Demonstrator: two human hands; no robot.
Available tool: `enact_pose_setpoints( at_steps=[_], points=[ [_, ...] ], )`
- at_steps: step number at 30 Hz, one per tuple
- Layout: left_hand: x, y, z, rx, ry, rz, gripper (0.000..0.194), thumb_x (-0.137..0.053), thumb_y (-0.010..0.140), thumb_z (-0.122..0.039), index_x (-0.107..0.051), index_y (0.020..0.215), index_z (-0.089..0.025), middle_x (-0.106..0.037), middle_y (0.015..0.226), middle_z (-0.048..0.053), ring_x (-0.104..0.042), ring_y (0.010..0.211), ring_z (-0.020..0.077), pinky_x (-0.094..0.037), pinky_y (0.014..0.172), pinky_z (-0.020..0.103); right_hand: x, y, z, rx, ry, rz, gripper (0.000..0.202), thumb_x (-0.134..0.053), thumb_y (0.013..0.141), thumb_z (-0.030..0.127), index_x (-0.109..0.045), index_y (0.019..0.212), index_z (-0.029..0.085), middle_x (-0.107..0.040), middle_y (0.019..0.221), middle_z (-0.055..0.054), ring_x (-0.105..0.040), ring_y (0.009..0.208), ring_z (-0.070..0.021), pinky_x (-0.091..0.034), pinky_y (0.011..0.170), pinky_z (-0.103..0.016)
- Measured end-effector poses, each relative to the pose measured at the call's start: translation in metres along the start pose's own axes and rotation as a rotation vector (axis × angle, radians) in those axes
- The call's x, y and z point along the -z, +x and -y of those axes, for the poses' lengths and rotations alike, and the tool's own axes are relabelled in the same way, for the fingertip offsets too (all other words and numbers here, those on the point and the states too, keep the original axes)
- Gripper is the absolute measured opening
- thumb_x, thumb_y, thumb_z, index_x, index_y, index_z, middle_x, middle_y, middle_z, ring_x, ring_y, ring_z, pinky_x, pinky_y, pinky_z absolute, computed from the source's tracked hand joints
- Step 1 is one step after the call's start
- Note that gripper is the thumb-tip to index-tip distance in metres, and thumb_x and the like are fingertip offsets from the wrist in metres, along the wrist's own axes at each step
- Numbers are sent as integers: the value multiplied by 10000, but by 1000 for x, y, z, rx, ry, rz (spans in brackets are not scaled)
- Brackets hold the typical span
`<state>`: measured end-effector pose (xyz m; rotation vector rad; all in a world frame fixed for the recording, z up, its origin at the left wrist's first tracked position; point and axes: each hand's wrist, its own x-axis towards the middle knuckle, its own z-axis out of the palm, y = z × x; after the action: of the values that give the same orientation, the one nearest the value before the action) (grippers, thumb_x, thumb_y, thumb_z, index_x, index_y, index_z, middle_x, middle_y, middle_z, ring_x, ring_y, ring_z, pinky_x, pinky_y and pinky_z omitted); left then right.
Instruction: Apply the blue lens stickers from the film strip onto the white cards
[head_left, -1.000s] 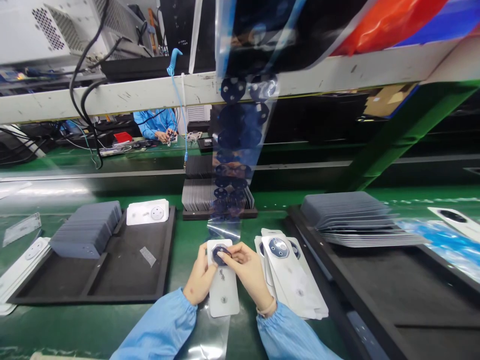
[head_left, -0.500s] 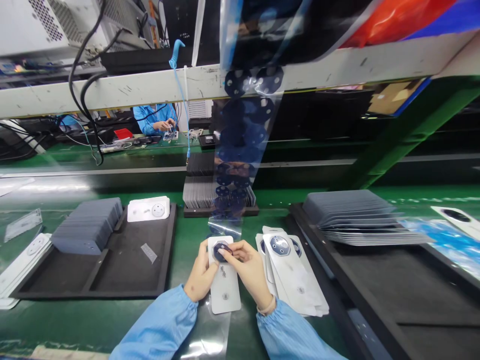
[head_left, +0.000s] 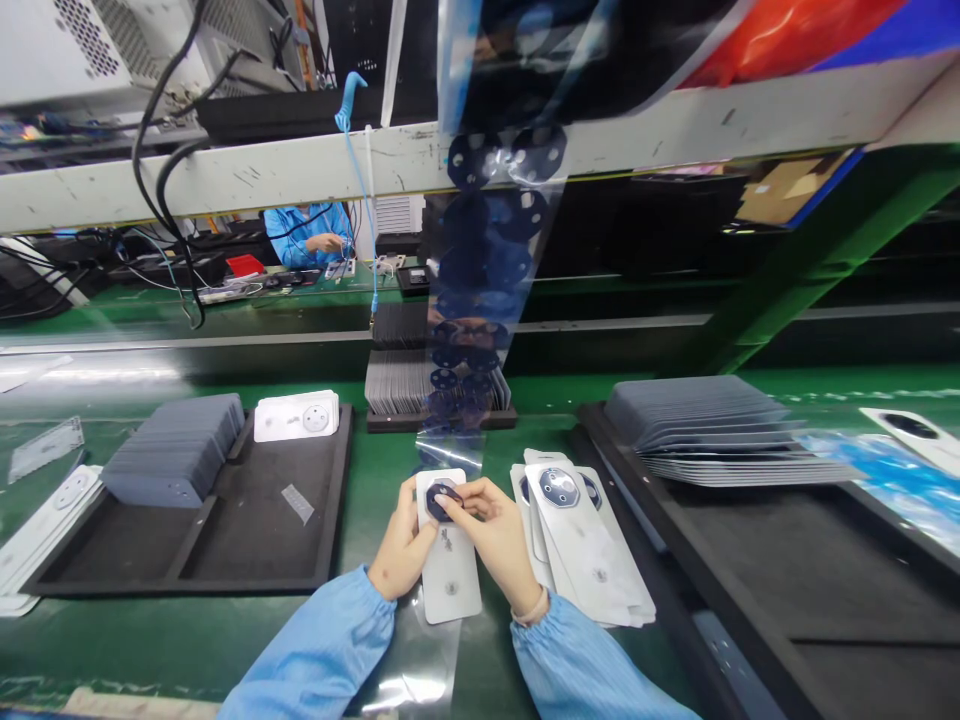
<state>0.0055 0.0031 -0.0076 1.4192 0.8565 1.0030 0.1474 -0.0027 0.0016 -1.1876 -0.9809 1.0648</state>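
Observation:
A white phone back cover [head_left: 454, 585] lies lengthwise before me on the green bench. My left hand [head_left: 403, 548] grips its left edge near the top, fingers closed. A dark round camera sticker [head_left: 442, 499] with small holes is pinched between the thumb and fingers of my right hand [head_left: 491, 530]. It sits at the cover's round camera area; whether it is fully pressed against it I cannot tell. Just right of that hand, more white covers [head_left: 589, 555] lie in an overlapping pile, the top one bearing a dark disc.
A clear strip of dark stickers [head_left: 484, 270] hangs from the shelf beam [head_left: 300, 165]. Left stands a black tray [head_left: 259, 560] with grey sheets [head_left: 176, 450]; right, another tray [head_left: 757, 540] with stacked sheets [head_left: 705, 425]. A rack of thin sheets [head_left: 397, 385] stands behind. A co-worker [head_left: 307, 237] sits beyond.
Both hands keep their hold on the cover and the sticker, with only very slight finger movement. The view has shifted a little. The co-worker's hands in the background have moved slightly.

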Motion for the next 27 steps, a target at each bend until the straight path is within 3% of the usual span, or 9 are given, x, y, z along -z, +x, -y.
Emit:
enact_pose_setpoints(
  at_steps=[19, 24, 27],
  points=[
    [-2, -1, -2, -10, 56, -24, 473, -519, 899, -256, -353, 1337, -192, -537, 1328, 124, -522, 1225, 276, -385, 1045, 443, -2, -2, -2, 45, -55, -6, 291, -791, 704, 420, -603, 731, 200, -671, 744, -19, -616, 665, -169, -490, 645, -291],
    [-4, -2, -7, -23, 115, -80, 393, -440, 957, -321, -391, 1323, -184, -556, 1321, 115, -500, 1251, 261, -367, 1052, 420, -5, -7, 5, 91, -124, -43, 296, -768, 723, 452, -604, 736, 206, -660, 732, -24, -624, 670, -183, -496, 627, -292],
    [-8, -3, -9, 4, 115, -153, 349, -414, 975, -381, -431, 1261, -183, -620, 1234, 107, -562, 1184, 252, -411, 1003, 402, -7, -10, 7, 126, -175, -42, 284, -745, 742, 460, -607, 751, 212, -659, 745, -33, -630, 692, -199, -499, 632, -301]
  ],
)
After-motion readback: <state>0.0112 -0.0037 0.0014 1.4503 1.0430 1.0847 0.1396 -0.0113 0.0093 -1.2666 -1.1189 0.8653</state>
